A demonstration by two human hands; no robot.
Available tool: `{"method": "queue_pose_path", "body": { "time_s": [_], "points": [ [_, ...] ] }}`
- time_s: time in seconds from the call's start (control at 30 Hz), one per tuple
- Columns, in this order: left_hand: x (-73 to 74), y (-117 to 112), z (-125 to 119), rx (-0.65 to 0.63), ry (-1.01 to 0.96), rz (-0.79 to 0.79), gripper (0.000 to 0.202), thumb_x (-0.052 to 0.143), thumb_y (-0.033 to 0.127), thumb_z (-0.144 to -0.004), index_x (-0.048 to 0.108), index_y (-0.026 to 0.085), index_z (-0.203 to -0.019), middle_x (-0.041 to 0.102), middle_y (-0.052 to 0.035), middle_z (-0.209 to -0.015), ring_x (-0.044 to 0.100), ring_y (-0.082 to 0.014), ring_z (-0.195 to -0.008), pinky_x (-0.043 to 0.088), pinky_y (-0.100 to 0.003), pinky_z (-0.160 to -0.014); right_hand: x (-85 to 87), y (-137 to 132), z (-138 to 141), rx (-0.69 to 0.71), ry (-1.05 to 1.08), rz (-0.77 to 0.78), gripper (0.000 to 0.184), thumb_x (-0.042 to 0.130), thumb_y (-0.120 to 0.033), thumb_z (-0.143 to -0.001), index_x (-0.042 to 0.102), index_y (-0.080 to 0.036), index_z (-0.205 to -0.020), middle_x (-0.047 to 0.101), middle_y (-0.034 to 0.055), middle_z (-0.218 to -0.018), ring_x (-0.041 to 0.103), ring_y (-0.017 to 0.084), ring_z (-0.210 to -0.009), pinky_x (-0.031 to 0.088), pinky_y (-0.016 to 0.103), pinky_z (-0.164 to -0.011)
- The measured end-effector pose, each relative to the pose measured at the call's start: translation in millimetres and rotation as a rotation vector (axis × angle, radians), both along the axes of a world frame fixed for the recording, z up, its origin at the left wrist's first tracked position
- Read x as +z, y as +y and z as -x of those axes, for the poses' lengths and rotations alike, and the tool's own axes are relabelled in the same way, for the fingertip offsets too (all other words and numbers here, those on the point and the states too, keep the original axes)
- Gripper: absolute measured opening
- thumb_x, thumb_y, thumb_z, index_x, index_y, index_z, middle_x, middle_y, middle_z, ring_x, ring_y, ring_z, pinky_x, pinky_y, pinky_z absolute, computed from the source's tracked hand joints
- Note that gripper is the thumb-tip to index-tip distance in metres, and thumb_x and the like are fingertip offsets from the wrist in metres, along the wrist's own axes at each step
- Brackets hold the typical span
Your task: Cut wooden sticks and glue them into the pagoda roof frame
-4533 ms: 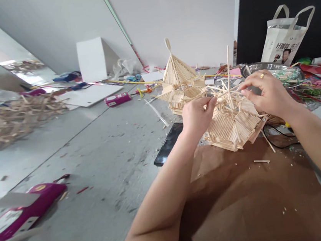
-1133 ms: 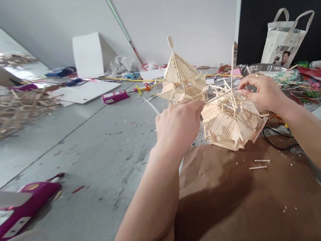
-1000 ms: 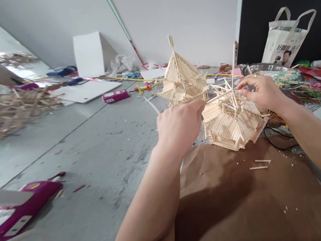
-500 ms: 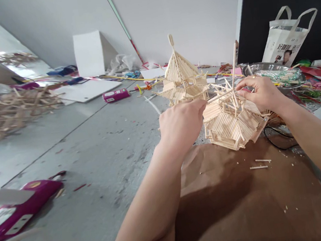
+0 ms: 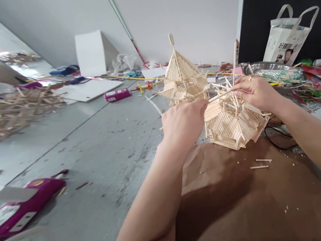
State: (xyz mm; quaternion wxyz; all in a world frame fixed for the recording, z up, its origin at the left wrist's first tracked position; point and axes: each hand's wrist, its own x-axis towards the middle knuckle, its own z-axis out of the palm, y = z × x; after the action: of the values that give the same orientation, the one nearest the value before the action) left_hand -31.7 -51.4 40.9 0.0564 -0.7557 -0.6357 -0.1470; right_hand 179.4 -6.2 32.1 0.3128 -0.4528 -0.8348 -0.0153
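A tilted model roof built of thin wooden sticks [image 5: 232, 124] rests on brown paper [image 5: 244, 196] on the floor. My left hand [image 5: 184, 123] is closed and pinches one end of a long stick [image 5: 218, 97] laid across the top of the model. On the far side my right hand [image 5: 254, 92], wearing a ring, is closed on the sticks at the model's hub, beside an upright stick [image 5: 234, 63]. A second, finished stick pagoda [image 5: 181, 75] stands upright just behind.
A pile of stick frames [image 5: 11, 112] lies far left. Pink boxes lie at the near left [image 5: 19, 208] and mid floor [image 5: 117, 94]. A white tote bag [image 5: 290, 36], metal tray [image 5: 276, 72], colourful clutter and a black cable [image 5: 279, 141] sit on the right. Loose sticks [image 5: 259, 163] lie on the paper.
My left hand slid from the model's near side to its left edge, pinching a stick end. My right hand lowered slightly onto the hub. The model stays in place.
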Motion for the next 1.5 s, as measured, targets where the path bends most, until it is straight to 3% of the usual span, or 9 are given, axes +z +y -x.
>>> {"method": "queue_pose_path", "body": {
  "time_s": [0.47,0.8,1.33,1.5],
  "points": [
    [-15.9,5.3,-11.7,-0.008,0.027,-0.159,0.026,0.043,0.032,-0.088,0.067,0.028,-0.099,0.071,-0.0022,-0.089,0.064,-0.0198,-0.07,0.028,-0.028,-0.05,-0.2,0.1,0.7,0.02,-0.015,0.006,0.025,0.05,-0.024,-0.082,0.07,-0.02,-0.098,0.069,0.0049,-0.098,0.062,0.018,-0.091,0.046,0.035,-0.085],
    [-29.3,13.0,-17.6,-0.031,-0.034,-0.392,0.028,0.044,0.032,-0.087,0.069,0.022,-0.079,0.071,-0.0045,-0.077,0.062,-0.0206,-0.071,0.03,-0.03,-0.055,-1.8,2.0,0.3,0.017,-0.021,-0.001,0.024,0.05,-0.024,-0.083,0.07,-0.022,-0.096,0.07,0.0035,-0.098,0.062,0.017,-0.091,0.045,0.035,-0.085],
    [-31.2,16.6,-17.0,-0.053,-0.037,-0.425,0.027,0.046,0.032,-0.086,0.066,0.021,-0.071,0.07,-0.0046,-0.071,0.06,-0.0204,-0.068,0.029,-0.029,-0.054,-2.2,1.9,0.2,0.034,-0.004,-0.014,0.025,0.05,-0.024,-0.083,0.069,-0.018,-0.097,0.07,0.0055,-0.098,0.062,0.018,-0.091,0.046,0.035,-0.085],
    [-29.9,16.9,-16.2,-0.055,-0.026,-0.429,0.027,0.046,0.031,-0.085,0.065,0.021,-0.069,0.07,-0.0038,-0.07,0.059,-0.0197,-0.066,0.028,-0.028,-0.052,0.2,-17.2,-17.3,-0.033,0.066,-0.118,0.025,0.051,-0.026,-0.082,0.066,-0.02,-0.101,0.066,0.0065,-0.107,0.058,0.02,-0.103,0.043,0.039,-0.094]
  ]
}}
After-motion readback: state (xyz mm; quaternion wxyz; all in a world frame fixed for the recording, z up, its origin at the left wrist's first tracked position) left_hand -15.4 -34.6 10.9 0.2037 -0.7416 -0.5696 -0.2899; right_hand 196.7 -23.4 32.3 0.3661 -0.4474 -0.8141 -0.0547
